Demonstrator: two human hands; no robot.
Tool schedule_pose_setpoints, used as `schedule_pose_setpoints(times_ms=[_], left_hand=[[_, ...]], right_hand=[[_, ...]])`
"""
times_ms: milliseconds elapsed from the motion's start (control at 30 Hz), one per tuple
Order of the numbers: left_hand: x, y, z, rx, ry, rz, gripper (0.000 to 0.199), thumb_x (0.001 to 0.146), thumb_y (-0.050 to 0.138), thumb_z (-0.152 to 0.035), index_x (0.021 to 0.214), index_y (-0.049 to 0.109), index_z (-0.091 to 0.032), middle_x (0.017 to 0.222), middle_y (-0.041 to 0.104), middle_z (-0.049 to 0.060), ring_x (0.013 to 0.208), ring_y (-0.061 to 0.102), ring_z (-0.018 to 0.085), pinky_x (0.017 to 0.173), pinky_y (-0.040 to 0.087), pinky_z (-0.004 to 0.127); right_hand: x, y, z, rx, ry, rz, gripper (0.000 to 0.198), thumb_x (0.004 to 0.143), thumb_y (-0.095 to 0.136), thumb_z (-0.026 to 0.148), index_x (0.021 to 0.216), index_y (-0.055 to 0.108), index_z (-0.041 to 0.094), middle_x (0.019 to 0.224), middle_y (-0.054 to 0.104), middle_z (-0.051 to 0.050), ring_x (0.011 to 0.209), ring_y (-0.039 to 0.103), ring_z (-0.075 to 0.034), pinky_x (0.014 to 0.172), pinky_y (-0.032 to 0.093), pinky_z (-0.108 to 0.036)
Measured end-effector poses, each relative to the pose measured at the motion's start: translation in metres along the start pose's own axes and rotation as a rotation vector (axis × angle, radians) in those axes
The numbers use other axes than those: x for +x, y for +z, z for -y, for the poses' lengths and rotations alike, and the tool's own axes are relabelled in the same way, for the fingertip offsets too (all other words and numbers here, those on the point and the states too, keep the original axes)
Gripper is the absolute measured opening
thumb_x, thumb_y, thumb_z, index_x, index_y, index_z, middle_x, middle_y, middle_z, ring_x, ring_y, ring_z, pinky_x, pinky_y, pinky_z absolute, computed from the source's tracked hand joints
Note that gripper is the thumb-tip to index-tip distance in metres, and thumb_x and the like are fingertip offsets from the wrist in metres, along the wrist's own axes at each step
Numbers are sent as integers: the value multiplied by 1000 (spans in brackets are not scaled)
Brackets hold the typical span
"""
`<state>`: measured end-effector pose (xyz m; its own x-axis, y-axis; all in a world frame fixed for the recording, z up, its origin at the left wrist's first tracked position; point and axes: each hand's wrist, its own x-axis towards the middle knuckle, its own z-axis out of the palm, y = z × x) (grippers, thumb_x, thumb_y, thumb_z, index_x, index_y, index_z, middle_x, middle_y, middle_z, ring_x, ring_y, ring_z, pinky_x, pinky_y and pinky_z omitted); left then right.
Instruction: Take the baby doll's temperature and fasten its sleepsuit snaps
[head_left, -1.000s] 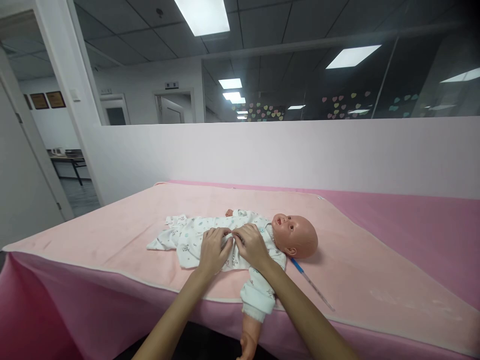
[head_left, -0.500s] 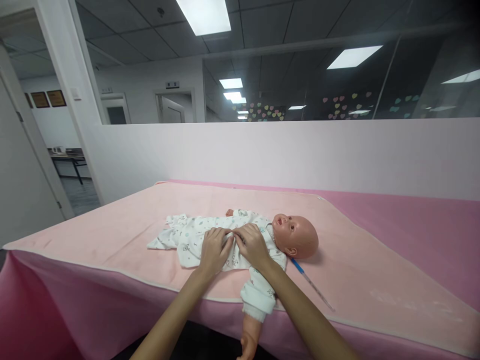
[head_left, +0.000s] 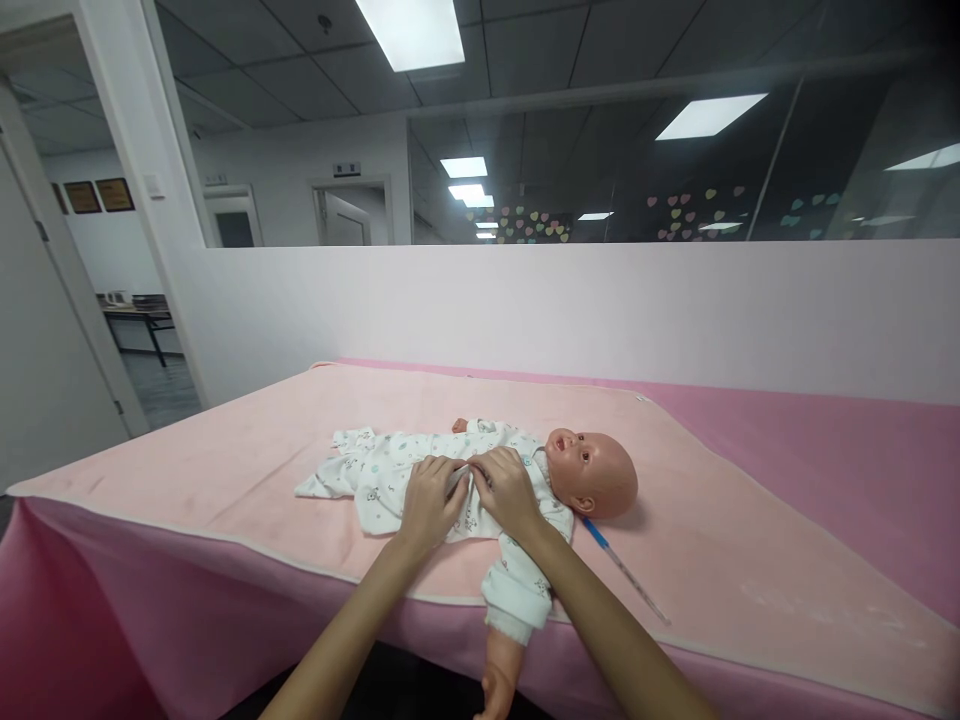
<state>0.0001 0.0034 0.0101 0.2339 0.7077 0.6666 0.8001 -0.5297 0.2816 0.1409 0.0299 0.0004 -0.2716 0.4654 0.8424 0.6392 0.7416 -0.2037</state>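
Note:
A baby doll (head_left: 600, 470) lies on its back, head to the right, dressed in a white printed baby outfit (head_left: 379, 495). Over the doll's chest, my left hand (head_left: 435, 500) pinches the front of the outfit between thumb and fingers. Right beside it, my right hand (head_left: 506, 490) pinches the same cloth, fingertips almost touching the left ones. What exactly lies between the fingertips is too small to see. One doll arm hangs over the table's near edge under my right forearm. By the doll's head lies a thin glass thermometer (head_left: 626, 570) with a blue end.
A peach-coloured mat (head_left: 247, 470) covers much of the table, over a pink cloth (head_left: 847, 460). Behind stands a white half wall (head_left: 525, 310) with glass above. An open doorway (head_left: 150, 370) is at the left.
My left thumb has shifted slightly, showing a bit of pale cloth beside it. Both hands stay at the same spot on the outfit, and the doll lies as before.

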Motion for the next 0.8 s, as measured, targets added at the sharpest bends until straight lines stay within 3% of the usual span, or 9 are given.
schedule_pose_setpoints(times_ms=[533, 800], left_hand=[[0, 2, -1, 22, 2, -42, 16, 82, 42, -25, 94, 51, -21, 88, 59, 2, 82, 50, 18, 75, 36, 33], [0, 2, -3, 75, -11, -3, 14, 83, 39, -26, 87, 51, -20, 84, 58, 2, 80, 50, 19, 72, 36, 33]], right_hand=[[0, 1, -1, 2, 5, -10, 14, 80, 46, 11, 83, 57, 19, 78, 62, -2, 77, 52, -17, 76, 38, -32], [0, 1, -1, -17, 12, -9, 13, 81, 46, 13, 81, 57, 19, 77, 62, -2, 77, 52, -17, 75, 38, -31]])
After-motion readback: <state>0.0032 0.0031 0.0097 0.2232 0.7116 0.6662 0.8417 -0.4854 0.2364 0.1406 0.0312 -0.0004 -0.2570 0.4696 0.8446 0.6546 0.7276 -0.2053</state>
